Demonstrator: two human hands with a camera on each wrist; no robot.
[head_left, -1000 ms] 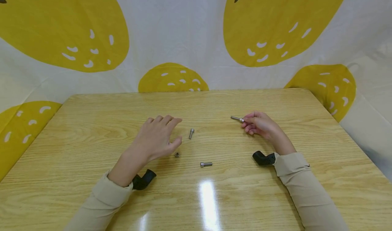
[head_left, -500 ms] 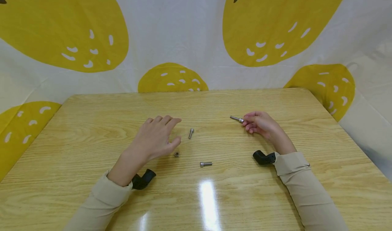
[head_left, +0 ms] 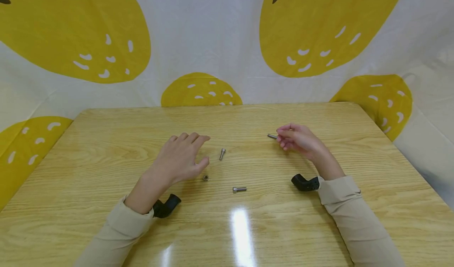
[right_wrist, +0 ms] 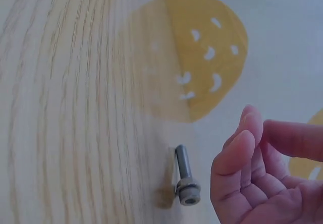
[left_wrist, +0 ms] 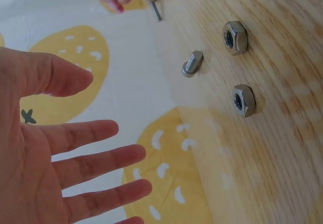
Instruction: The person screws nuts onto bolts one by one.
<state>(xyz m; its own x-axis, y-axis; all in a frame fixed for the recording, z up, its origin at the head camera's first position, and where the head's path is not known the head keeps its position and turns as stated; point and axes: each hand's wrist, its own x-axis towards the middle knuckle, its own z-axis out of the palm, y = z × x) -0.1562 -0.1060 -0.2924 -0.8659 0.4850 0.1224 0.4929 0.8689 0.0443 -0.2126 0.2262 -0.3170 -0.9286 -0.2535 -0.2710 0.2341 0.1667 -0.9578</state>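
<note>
From the head camera, we see the long bolt (head_left: 272, 136) on the table (head_left: 276, 227) at the right hand (head_left: 299, 141), its long axis running mostly sideways; the tip points left and slightly away from us, while the fingers cover its head. The left hand (head_left: 182, 156) is spread wide with nothing in it, just beside a nut (head_left: 205, 178). Between the hands we find the far bolt (head_left: 222, 154), head away from us and shank toward us, and nearer us the near bolt (head_left: 239, 190), lying sideways, shank pointing right.

In the left wrist view, we make out the left palm with its fingers apart, a second nut (left_wrist: 244, 101) near the first, and the long bolt close to the top edge, its tip slanting down and rightward.

In the right wrist view, we see the right hand's fingers loosely bent, gripping nothing, beside the long bolt, whose head and collar (right_wrist: 187, 184) sit toward the bottom edge and whose tip points up the picture
</note>
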